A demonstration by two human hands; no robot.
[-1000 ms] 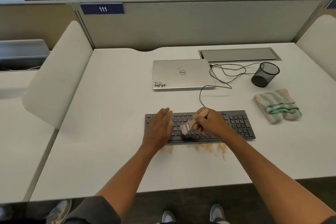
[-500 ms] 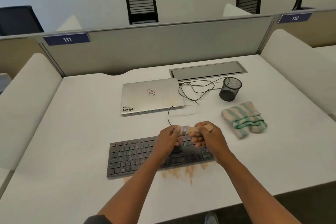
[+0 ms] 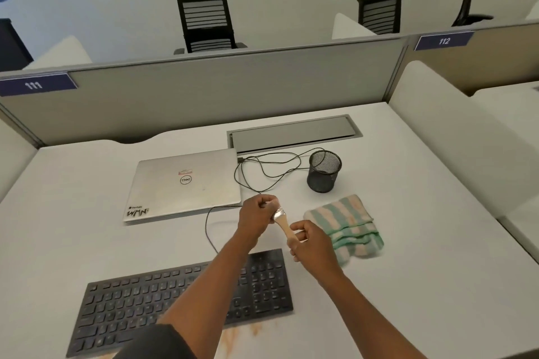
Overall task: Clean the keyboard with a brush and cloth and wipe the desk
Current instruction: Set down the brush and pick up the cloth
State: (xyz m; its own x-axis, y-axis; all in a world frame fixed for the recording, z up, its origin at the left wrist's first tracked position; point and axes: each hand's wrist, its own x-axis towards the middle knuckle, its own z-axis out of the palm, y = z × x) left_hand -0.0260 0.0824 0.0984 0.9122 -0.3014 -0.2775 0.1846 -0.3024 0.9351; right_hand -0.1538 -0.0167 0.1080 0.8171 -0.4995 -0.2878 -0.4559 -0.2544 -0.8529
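Note:
A small wooden-handled brush (image 3: 283,224) is held up between both hands, above the desk beyond the keyboard. My left hand (image 3: 256,216) grips its bristle end, which is hidden in the fingers. My right hand (image 3: 309,245) holds the handle's lower end. The black keyboard (image 3: 122,303) lies at the front of the white desk (image 3: 423,285), partly under my forearms. An orange-brown stain (image 3: 233,336) marks the desk at the keyboard's front edge. A folded green-and-cream striped cloth (image 3: 350,224) lies just right of my right hand.
A shut silver laptop (image 3: 186,183) sits behind the keyboard, with a black cable (image 3: 262,169) looping to its right. A black mesh cup (image 3: 324,171) stands behind the cloth. A grey cable hatch (image 3: 294,132) and divider panels bound the desk.
Both hands lifted off the keyboard and raised the brush. My left hand, which rested flat on the keys, now grips the bristle end. The view swung up and to the right.

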